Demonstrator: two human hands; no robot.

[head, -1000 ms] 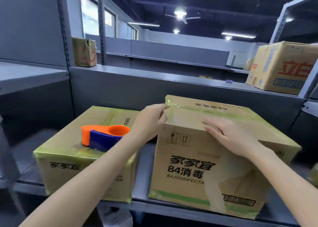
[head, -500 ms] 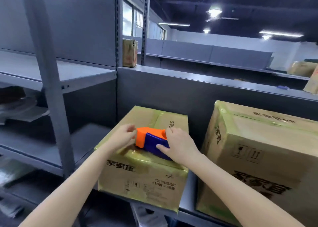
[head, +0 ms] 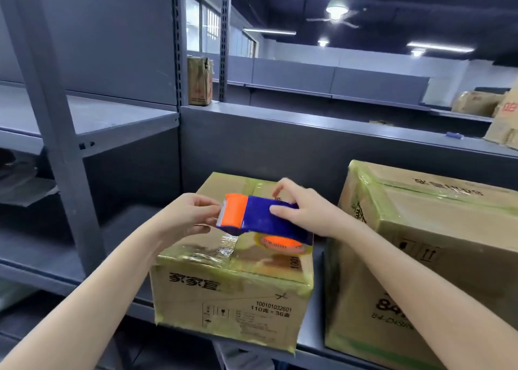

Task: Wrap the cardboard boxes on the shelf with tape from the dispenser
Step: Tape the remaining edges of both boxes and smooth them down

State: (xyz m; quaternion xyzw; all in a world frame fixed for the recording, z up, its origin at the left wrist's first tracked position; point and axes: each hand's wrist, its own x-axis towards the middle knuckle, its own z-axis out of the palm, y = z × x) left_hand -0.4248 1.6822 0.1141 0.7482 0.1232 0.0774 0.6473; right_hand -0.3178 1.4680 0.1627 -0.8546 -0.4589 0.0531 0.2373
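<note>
View from your head, looking down at the shelf. Your right hand grips the blue body of the tape dispenser from above and behind, with the fingers curled over its top and the thumb on its near side. Your left hand meets the dispenser's orange front end, fingers bent and thumb and fingertips pinching at its edge; whether they also hold a tape end cannot be told. The dispenser lies roughly level over the top face of the smaller box, toward that box's front half. The tape roll hangs at its underside close to the cardboard; contact cannot be confirmed.

The smaller box's front face stands near the shelf's front edge, and its corners and edges carry yellowish tape. The larger box stands to its right, taller, and only a narrow strip of shelf separates the two. The grey back panel rises directly behind both boxes. To the left, bare shelf surface runs from the smaller box to the upright post. Above the box tops the space is open up to the back panel's upper ledge.
</note>
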